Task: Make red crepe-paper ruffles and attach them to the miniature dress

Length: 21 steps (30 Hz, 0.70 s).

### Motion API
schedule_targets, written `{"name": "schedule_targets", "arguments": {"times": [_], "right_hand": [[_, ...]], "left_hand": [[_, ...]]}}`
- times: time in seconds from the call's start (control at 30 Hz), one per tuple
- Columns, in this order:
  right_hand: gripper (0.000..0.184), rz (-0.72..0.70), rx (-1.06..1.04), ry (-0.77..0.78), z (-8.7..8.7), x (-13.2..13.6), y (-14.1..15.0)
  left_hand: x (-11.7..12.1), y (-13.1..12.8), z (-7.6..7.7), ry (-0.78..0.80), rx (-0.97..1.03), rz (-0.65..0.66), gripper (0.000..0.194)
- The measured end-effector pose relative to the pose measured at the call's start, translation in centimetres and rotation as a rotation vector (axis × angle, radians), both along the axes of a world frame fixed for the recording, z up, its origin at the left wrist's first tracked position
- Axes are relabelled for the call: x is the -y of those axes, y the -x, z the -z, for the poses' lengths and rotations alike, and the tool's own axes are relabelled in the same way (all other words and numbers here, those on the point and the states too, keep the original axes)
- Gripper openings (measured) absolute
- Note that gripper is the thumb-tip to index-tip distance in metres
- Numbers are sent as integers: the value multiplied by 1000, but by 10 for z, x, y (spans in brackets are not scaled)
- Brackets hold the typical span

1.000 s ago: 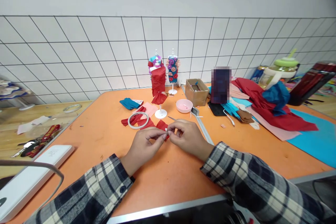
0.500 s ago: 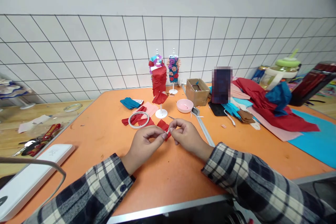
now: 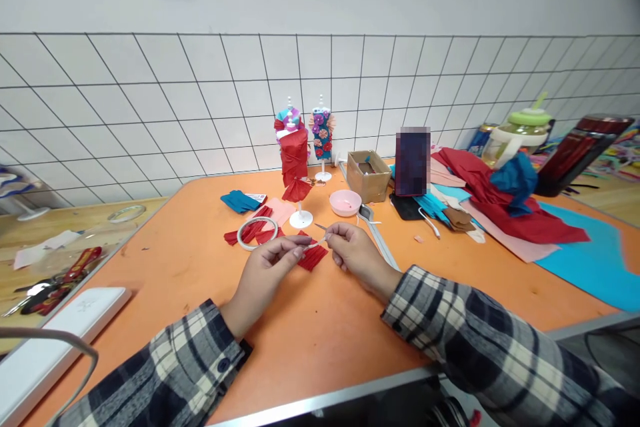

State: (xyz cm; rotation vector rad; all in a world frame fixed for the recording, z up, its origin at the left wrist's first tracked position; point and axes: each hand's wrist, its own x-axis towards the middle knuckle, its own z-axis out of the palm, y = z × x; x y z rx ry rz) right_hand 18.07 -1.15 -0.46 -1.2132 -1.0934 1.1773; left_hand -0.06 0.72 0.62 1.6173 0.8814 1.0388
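Note:
My left hand (image 3: 267, 267) and my right hand (image 3: 353, 253) meet above the orange table (image 3: 175, 260), both in plaid sleeves. Each pinches one end of a thin white strip (image 3: 315, 244) stretched between them. Under the strip lies a folded red crepe paper piece (image 3: 313, 256). Just behind are a white tape ring (image 3: 257, 232) on red paper scraps and a small mannequin in a red paper dress (image 3: 295, 159) on a white stand.
A second mannequin with a floral dress (image 3: 321, 135), a pink dish (image 3: 345, 203), a cardboard box (image 3: 369, 175), a metal ruler (image 3: 380, 247), and piles of red, blue and pink paper (image 3: 505, 210) sit behind and right. A white device (image 3: 55, 340) lies at the left edge.
My hands have drawn slightly apart, pulling the white strip out between them. The red paper piece now lies on the table below. The view has shifted a little to the right.

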Motion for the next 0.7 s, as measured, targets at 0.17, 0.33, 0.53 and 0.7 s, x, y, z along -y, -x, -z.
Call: {"name": "schedule_targets", "arguments": {"times": [0.17, 0.33, 0.53, 0.7], "right_hand": [[14, 5, 19, 9, 2, -2, 0], [13, 18, 22, 39, 6, -3, -1], [11, 29, 15, 46, 9, -6, -2], [11, 54, 13, 77, 11, -8, -4]], "left_hand": [[-6, 2, 12, 100, 73, 5, 24], [-6, 1, 14, 179, 145, 9, 24], [-5, -1, 9, 202, 194, 33, 23], [-1, -3, 2, 281, 246, 54, 24]]}}
